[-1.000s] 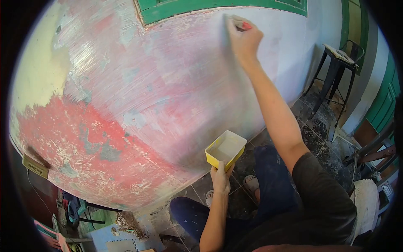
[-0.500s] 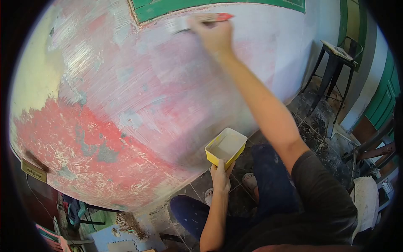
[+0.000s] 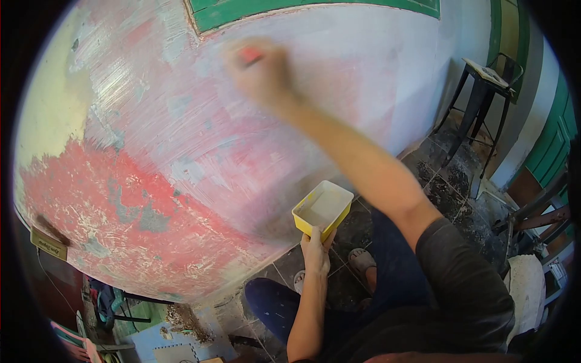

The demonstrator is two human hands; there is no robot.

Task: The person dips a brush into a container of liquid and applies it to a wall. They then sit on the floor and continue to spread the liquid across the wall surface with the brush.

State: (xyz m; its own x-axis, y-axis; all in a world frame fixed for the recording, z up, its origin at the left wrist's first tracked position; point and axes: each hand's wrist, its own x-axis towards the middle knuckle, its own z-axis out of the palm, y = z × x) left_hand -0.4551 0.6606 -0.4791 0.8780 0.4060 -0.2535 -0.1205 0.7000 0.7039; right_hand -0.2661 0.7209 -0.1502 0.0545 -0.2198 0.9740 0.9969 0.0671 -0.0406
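Note:
My right hand [image 3: 265, 75], smeared by motion, is closed around a paintbrush whose red handle end [image 3: 250, 55] points toward me. It is up against the patchy pink and whitish wall [image 3: 212, 136], below the green frame; the bristles are hidden behind the hand. Lower down, my left hand [image 3: 316, 251] grips a yellow rectangular tub [image 3: 337, 221] from beneath and the near side. Pale grey-white liquid [image 3: 324, 206] lies inside the tub, which is held close to the foot of the wall.
A green frame [image 3: 315, 11] borders the wall's top. Bare red paint with grey patches [image 3: 145, 209] covers the lower left. A black metal stool [image 3: 481, 91] stands at right on dark, debris-strewn tiles [image 3: 445, 181]. A small sign box [image 3: 48, 244] is at far left.
My right hand has swung left and slightly down along the wall, turning the brush so its handle end faces me. The tub has shifted very slightly left and up.

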